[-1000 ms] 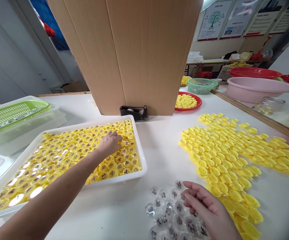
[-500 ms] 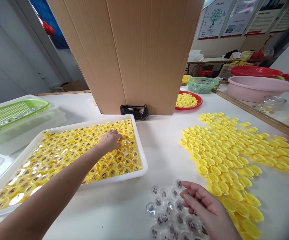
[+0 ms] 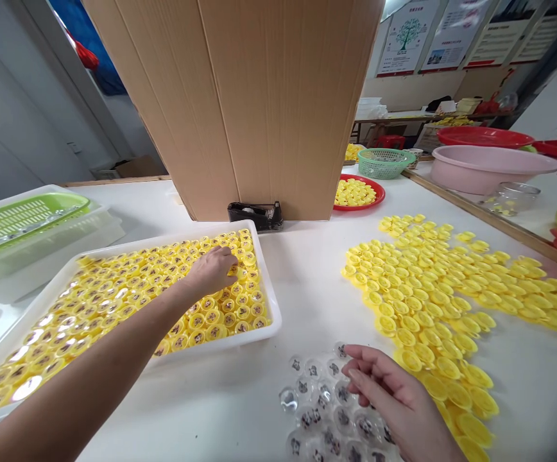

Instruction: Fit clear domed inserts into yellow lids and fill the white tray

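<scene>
My left hand point(image 3: 212, 269) reaches into a white tray point(image 3: 273, 314). Its fingers bend down, closed around a yellow disc at the fingertips, partly hidden by the hand. Rows of yellow discs point(image 3: 129, 282) with clear domes and small printed cartoon figures fill this tray. At the lower right, my right hand point(image 3: 394, 398) hovers palm inward with loosely bent fingers apart, holding nothing visible. Its fingertips are beside a group of clear domes point(image 3: 314, 416) with printed figures, lying on the white table. Right of that hand spread many plain yellow discs point(image 3: 418, 308).
Behind the tray stands a tall cardboard box point(image 3: 259, 109), with a black tape dispenser point(image 3: 255, 216) at its foot. A red plate point(image 3: 379, 195) of yellow pieces is beside it. A green basket point(image 3: 28, 221) sits at left; a pink basin point(image 3: 490, 167) at right.
The view has shifted slightly. My left hand stays at the same spot in the tray, its fingers a little more curled. My right hand keeps nearly the same pose above the clear domes.
</scene>
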### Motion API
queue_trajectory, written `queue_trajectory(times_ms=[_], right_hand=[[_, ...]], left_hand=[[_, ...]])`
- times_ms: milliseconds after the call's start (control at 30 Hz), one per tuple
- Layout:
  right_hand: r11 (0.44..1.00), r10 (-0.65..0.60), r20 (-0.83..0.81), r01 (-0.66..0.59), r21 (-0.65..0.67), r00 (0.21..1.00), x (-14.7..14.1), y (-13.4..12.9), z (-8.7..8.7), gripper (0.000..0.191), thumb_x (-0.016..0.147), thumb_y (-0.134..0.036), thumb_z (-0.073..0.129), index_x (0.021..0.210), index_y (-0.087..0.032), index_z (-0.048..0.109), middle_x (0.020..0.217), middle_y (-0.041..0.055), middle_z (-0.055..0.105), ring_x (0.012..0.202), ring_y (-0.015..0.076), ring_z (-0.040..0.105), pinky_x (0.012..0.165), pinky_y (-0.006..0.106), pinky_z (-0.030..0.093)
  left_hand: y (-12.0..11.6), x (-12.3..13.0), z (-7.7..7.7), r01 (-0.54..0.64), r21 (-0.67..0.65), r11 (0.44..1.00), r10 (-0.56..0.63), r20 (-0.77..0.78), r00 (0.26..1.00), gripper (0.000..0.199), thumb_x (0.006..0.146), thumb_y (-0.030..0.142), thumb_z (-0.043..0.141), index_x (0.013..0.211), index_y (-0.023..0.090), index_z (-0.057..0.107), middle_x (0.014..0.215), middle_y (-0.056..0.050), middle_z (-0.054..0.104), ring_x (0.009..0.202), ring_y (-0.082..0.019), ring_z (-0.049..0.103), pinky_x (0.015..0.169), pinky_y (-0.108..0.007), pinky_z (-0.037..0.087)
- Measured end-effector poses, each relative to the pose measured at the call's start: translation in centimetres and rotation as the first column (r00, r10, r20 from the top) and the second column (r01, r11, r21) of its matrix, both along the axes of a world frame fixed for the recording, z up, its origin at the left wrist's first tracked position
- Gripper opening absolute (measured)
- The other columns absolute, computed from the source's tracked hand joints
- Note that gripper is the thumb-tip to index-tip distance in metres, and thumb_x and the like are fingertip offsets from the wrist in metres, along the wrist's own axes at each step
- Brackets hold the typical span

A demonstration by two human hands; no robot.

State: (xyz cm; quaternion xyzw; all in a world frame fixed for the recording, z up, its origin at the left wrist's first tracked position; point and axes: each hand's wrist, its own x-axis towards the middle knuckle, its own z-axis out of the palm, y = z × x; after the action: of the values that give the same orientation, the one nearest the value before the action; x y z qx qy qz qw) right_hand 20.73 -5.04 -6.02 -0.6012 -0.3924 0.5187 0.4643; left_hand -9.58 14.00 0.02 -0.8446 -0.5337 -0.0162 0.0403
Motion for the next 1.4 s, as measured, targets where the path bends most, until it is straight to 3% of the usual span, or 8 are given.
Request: queue_trajectory(times_ms=[200, 400, 567, 667, 733, 833, 1133, 1400], right_hand=[[0.995, 0.094, -0.211, -0.083, 0.062, 0.973, -2.4, 1.6, 2.2, 0.040, 0.079, -0.046, 0.064, 0.108, -0.020, 0.059, 0.106, 0.0084, 0.063, 0.083, 0.0197, 0.063, 0.068, 0.032, 0.052], [0.998, 0.056, -0.410, -0.034, 0.062, 0.910, -3.8, 1.7, 3.0, 0.028, 0.070, -0.033, 0.075, 0.092, -0.018, 0.065, 0.074, -0.0013, 0.060, 0.057, 0.0085, 0.053, 0.053, 0.022, 0.044], [0.999, 0.046, -0.496, -0.025, 0.048, 0.867, -2.3, 0.6, 2.6, 0.025, 0.073, -0.030, 0.072, 0.094, -0.018, 0.065, 0.085, 0.0026, 0.062, 0.070, 0.0120, 0.056, 0.057, 0.023, 0.046], [0.995, 0.096, -0.483, -0.063, 0.083, 0.870, -1.8, 0.2, 2.5, 0.024, 0.075, -0.028, 0.071, 0.096, -0.020, 0.064, 0.088, 0.0029, 0.064, 0.077, 0.0138, 0.058, 0.065, 0.025, 0.046], [0.991, 0.116, -0.433, -0.074, 0.111, 0.894, -1.7, 0.1, 2.4, 0.023, 0.075, -0.027, 0.071, 0.096, -0.021, 0.063, 0.088, 0.0020, 0.065, 0.079, 0.0130, 0.057, 0.067, 0.023, 0.046], [0.983, 0.130, -0.360, -0.074, 0.166, 0.924, -1.7, 0.1, 2.1, 0.024, 0.076, -0.026, 0.071, 0.097, -0.023, 0.061, 0.091, 0.0011, 0.065, 0.085, 0.0131, 0.057, 0.074, 0.023, 0.045], [0.970, 0.139, -0.248, -0.082, 0.228, 0.959, -1.9, 0.2, 1.6, 0.023, 0.077, -0.026, 0.071, 0.098, -0.026, 0.061, 0.092, -0.0003, 0.065, 0.088, 0.0137, 0.060, 0.077, 0.024, 0.048], [0.951, 0.164, -0.032, -0.150, 0.272, 0.986, -1.1, 0.3, 1.2, 0.022, 0.080, -0.024, 0.068, 0.101, -0.027, 0.064, 0.090, -0.0004, 0.067, 0.083, 0.0138, 0.060, 0.075, 0.024, 0.050]], left_hand=[[-7.6, 7.0, 3.3, 0.387, 0.153, 0.909, -0.406, 0.116, 0.907, 0.015, 0.079, 0.024, 0.052, 0.082, 0.017, 0.064, 0.081, -0.006, 0.058, 0.077, -0.019, 0.051, 0.068, -0.031, 0.044], [-11.9, 12.4, 1.2, 0.519, 0.090, 0.850, -0.513, 0.367, 0.776, 0.012, 0.076, 0.024, 0.061, 0.081, 0.014, 0.064, 0.077, -0.006, 0.057, 0.072, -0.019, 0.049, 0.064, -0.033, 0.044], [-12.7, 12.6, -1.7, 0.482, -0.191, 0.855, -0.149, 0.800, 0.581, 0.052, 0.068, 0.032, 0.075, 0.114, 0.017, 0.056, 0.101, -0.008, 0.059, 0.079, -0.017, 0.054, 0.068, -0.031, 0.047], [-13.5, 12.6, -3.2, 0.603, -0.431, 0.671, 0.276, 0.900, 0.336, 0.063, 0.064, 0.034, 0.078, 0.119, 0.018, 0.051, 0.090, -0.005, 0.061, 0.065, -0.012, 0.054, 0.059, -0.026, 0.046], [-13.9, 12.7, -4.0, 0.705, -0.448, 0.550, 0.487, 0.857, 0.165, 0.058, 0.068, 0.030, 0.077, 0.118, 0.017, 0.050, 0.084, -0.003, 0.063, 0.068, -0.012, 0.057, 0.063, -0.026, 0.047], [-14.4, 12.7, -4.6, 0.717, -0.432, 0.547, 0.577, 0.815, 0.051, 0.046, 0.070, 0.025, 0.075, 0.111, 0.015, 0.058, 0.089, -0.005, 0.065, 0.079, -0.014, 0.059, 0.072, -0.027, 0.047], [-14.3, 11.9, -3.8, 0.531, -0.399, 0.747, 0.328, 0.917, 0.227, 0.028, 0.079, 0.029, 0.066, 0.103, 0.016, 0.064, 0.096, -0.007, 0.067, 0.081, -0.016, 0.059, 0.071, -0.028, 0.047], [-14.8, 11.7, -3.2, 0.486, -0.313, 0.816, 0.172, 0.934, 0.313, 0.028, 0.082, 0.029, 0.062, 0.107, 0.017, 0.063, 0.091, -0.006, 0.065, 0.076, -0.014, 0.058, 0.066, -0.026, 0.048]])
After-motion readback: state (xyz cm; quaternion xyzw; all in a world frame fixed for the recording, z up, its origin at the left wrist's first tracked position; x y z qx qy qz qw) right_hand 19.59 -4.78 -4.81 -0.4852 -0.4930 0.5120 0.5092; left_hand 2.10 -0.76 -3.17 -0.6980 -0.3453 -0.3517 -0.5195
